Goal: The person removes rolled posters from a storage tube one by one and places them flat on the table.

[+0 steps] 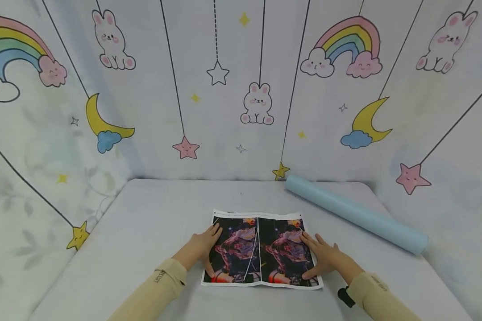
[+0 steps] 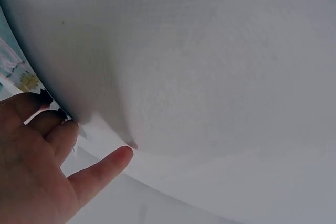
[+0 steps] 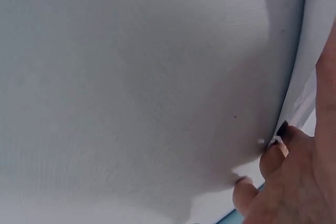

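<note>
A printed sheet [image 1: 283, 254] lies on the white table [image 1: 152, 223], with two near-identical dark, colourful pictures side by side inside a white border. A fold line seems to run between them, and a thin white line slants across the left picture. My left hand [image 1: 202, 248] rests on the sheet's left edge, fingers spread and thumb near the lower corner. On the right edge rests my right hand [image 1: 324, 256], its fingers also spread. Both wrist views show mostly a pale surface, with my left fingers [image 2: 63, 140] and right fingers [image 3: 273, 161] at the border.
A light blue roll [image 1: 357, 214] lies slantwise on the table's right side, behind my right hand. A black object [image 1: 346, 297] sits at the right sleeve. Beyond the table, a white backdrop [image 1: 225, 165] with cartoon rabbits, stars and rainbows stands at the back and sides.
</note>
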{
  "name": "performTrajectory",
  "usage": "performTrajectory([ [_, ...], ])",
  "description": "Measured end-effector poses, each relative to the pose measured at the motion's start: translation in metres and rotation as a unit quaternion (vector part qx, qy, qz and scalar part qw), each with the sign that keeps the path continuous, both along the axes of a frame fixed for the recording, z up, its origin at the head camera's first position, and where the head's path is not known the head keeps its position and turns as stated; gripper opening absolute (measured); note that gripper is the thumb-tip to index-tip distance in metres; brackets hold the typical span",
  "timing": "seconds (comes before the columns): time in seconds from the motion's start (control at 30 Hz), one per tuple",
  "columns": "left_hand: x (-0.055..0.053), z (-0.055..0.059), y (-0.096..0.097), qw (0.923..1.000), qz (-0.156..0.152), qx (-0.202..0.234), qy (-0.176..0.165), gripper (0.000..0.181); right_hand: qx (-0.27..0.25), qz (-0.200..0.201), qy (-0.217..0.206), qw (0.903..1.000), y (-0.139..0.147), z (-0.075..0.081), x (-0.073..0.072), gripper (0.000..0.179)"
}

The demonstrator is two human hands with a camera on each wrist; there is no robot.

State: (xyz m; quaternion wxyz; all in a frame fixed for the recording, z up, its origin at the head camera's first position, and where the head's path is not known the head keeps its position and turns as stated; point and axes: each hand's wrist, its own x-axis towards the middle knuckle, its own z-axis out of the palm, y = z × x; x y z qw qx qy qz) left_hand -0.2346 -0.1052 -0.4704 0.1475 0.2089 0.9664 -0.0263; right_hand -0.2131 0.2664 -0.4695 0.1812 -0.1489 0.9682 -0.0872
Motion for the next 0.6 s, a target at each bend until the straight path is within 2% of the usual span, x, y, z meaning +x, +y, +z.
performTrajectory([
  [0.1,0.000,0.003,0.000,1.0000,0.008,-0.003,0.001,0.131,-0.013,-0.007,-0.005,0.9999,0.000,0.001,-0.002,0.119],
  [0.27,0.007,0.010,0.006,0.9999,0.006,-0.008,0.009,0.128,-0.023,-0.019,-0.017,0.9994,0.000,0.001,0.001,0.120],
  [0.4,0.010,0.018,0.014,0.9993,0.021,-0.026,0.015,0.127,-0.036,-0.010,-0.002,0.9993,-0.001,0.002,0.003,0.119],
  [0.5,0.011,0.021,0.020,0.9976,0.032,-0.059,0.015,0.127,-0.037,0.009,0.019,0.9991,-0.003,0.002,0.004,0.118],
  [0.6,0.010,0.022,0.025,0.9958,0.046,-0.076,0.024,0.111,-0.024,0.024,0.041,0.9986,-0.009,0.004,0.005,0.118],
])
